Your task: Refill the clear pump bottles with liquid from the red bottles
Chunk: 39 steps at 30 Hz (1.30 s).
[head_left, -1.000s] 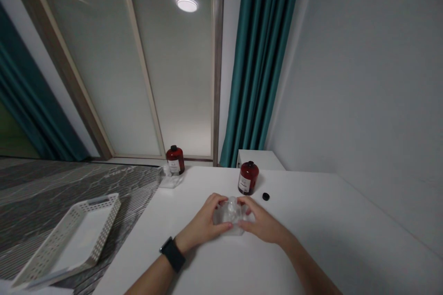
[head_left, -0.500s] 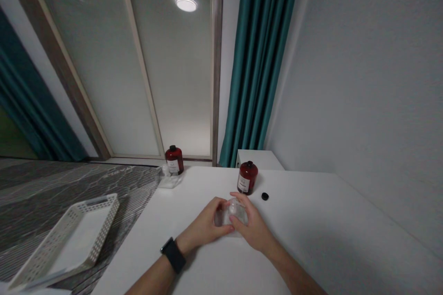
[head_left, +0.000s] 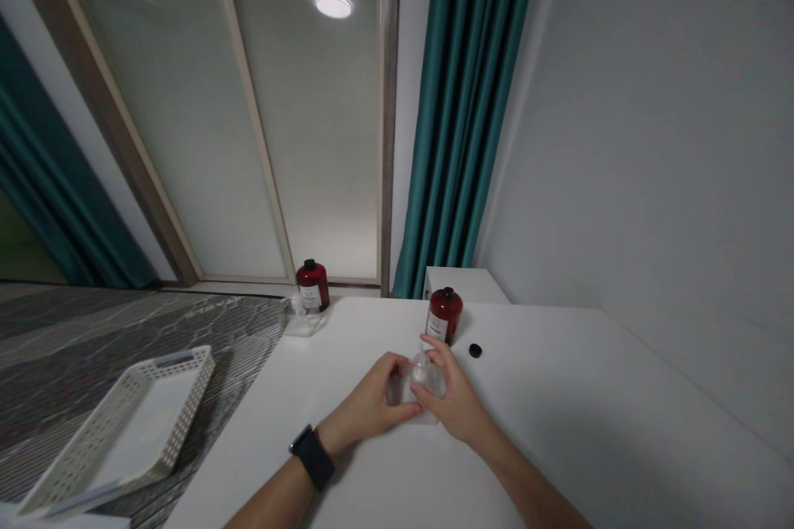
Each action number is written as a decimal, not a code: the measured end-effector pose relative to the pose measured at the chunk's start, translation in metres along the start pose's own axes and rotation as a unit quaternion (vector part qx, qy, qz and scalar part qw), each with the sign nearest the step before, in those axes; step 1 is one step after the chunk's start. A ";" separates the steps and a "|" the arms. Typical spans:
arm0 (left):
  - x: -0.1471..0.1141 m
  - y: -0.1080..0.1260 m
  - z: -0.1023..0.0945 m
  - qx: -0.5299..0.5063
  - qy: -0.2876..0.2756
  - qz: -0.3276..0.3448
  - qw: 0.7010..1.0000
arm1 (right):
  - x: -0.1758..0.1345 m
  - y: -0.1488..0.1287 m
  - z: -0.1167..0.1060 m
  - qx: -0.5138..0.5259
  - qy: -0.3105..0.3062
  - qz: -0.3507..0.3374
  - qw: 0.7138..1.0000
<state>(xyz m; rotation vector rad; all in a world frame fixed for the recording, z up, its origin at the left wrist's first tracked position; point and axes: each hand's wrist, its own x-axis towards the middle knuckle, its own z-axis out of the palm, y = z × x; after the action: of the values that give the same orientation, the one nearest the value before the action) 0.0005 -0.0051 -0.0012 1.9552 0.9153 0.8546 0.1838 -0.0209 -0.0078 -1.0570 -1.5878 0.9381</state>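
Note:
A clear, square-based container [head_left: 397, 390] with a whitish rounded top [head_left: 420, 369] stands on the white table before me. My left hand [head_left: 385, 391], with a dark watch on its wrist, curves round the container's left side. At the top, my right hand [head_left: 454, 397] grips the rounded piece between thumb and fingers. Just behind my right fingers is an upright dark red bottle [head_left: 445, 310] with a pale label and an uncapped black neck. A small black cap [head_left: 475, 350] lies to the right of that bottle.
At the table's far left corner stands another red bottle [head_left: 313, 285] with a black cap, beside a similar clear container [head_left: 301, 322]. On the left is a white perforated basket [head_left: 177, 421]. A white cabinet [head_left: 468, 285] and a teal curtain [head_left: 468, 116] are beyond the table.
My right hand has risen slightly, its forefinger lifting toward the bottle, and more of the whitish rounded top shows. My left hand has stayed round the container.

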 end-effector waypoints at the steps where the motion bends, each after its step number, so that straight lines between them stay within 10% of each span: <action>1: 0.000 0.000 0.000 0.000 0.000 0.000 1.000 | 0.000 0.001 0.000 -0.008 0.002 0.003 1.000; 39: -0.001 0.000 0.001 0.052 0.027 0.015 0.998 | -0.004 -0.007 -0.011 -0.047 -0.024 -0.039 0.998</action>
<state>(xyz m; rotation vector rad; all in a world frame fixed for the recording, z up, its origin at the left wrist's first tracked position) 0.0007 -0.0062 -0.0016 2.0473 0.9825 0.8967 0.1933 -0.0255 -0.0003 -1.0353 -1.7162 0.8486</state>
